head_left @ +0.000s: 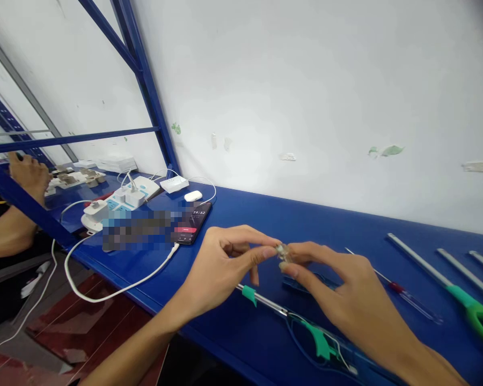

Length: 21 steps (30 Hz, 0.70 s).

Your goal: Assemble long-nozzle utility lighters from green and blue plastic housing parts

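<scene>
Between the fingertips of both hands is a small translucent piece (282,253), too small to make out in detail. My left hand (229,262) pinches it from the left with thumb and forefinger. From the right, my right hand (334,276) grips the same piece between thumb and fingers. Below the hands lies a metal rod (265,302) with green tape (249,294) on it. Its right end meets a dark blue transparent part (306,343) holding another green strip and a thin white wire. My right forearm partly covers that part.
A screwdriver (410,300) and green-ended rods (421,260) lie right on the blue table (241,214). At left are a phone (193,222) with a white cable, a power strip (140,187) and a blue rack post (155,102). Another person's hand (30,174) is far left.
</scene>
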### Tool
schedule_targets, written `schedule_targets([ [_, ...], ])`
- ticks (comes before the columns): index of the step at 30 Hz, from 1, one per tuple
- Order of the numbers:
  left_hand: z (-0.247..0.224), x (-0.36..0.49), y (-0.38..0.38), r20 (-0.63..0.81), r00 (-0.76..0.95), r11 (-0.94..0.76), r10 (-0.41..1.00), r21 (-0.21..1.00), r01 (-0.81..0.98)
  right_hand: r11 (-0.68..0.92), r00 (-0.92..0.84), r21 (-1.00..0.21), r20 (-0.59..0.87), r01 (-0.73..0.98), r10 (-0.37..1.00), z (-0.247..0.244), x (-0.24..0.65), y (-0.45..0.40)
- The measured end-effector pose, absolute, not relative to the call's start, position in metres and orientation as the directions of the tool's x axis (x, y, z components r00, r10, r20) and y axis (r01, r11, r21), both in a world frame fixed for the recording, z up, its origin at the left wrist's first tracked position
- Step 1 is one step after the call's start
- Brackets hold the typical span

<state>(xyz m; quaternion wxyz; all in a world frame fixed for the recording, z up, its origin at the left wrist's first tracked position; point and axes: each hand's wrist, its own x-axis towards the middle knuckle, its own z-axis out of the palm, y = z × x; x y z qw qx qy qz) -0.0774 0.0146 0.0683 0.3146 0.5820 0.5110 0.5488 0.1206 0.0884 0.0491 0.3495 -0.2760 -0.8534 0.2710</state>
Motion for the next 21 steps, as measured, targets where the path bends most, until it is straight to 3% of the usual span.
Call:
schedule_targets([
  [3, 0.067, -0.096, 0.024, 0.348, -0.179, -0.173, 0.92, 0.772, 0.612, 0.671, -0.535, -0.649, 0.447, 0.357, 0.717, 0.049, 0.12, 0.094],
  [5, 0.061, -0.111, 0.035, 0.392, -0.128, -0.06, 0.911, 0.432, 0.9, 0.655, -0.518, -0.636, 0.43, 0.407, 0.74, 0.047, 0.12, 0.1],
  [9, 0.046, -0.132, 0.058, 0.268, 0.022, -0.089, 0.963, 0.243, 0.966, 0.634, -0.519, -0.614, 0.389, 0.47, 0.761, 0.038, 0.12, 0.111],
  [15, 0.035, -0.136, 0.08, 0.163, 0.192, -0.214, 0.968, 0.129, 0.968, 0.635, -0.557, -0.622, 0.356, 0.458, 0.751, 0.033, 0.119, 0.113],
  [21, 0.03, -0.146, 0.079, 0.195, 0.205, -0.245, 0.959, 0.214, 0.946, 0.646, -0.571, -0.621, 0.361, 0.443, 0.738, 0.034, 0.117, 0.111],
])
